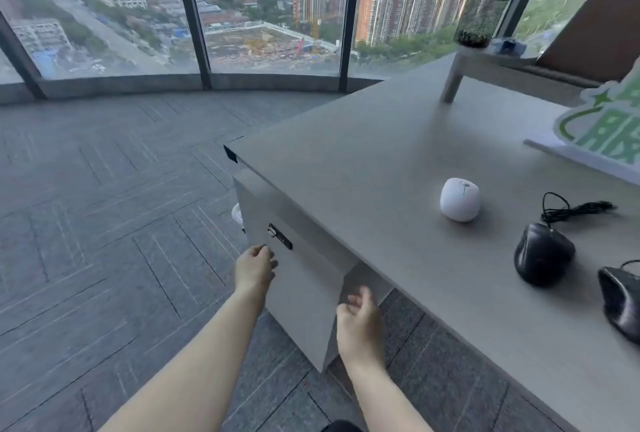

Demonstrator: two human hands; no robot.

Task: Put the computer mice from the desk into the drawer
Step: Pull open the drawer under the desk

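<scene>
Three mice lie on the grey desk (363, 168): a white round mouse (460, 199), a black wired mouse (542, 253) with its cable coiled behind it, and a second black mouse (621, 303) cut off by the right edge. Below the desk's near-left edge is the grey drawer front (301, 279) with a small black lock (280, 237). My left hand (255, 267) rests against the front just below the lock, fingers curled. My right hand (360, 317) is at the front's right edge, fingers loosely bent, holding nothing. The drawer's inside is hidden.
A raised grey shelf (485, 68) at the back of the desk carries a black mesh pen cup (479, 18). A white and green sign (602, 127) lies at the right. Grey carpet floor (104, 206) spreads to the left, with tall windows beyond.
</scene>
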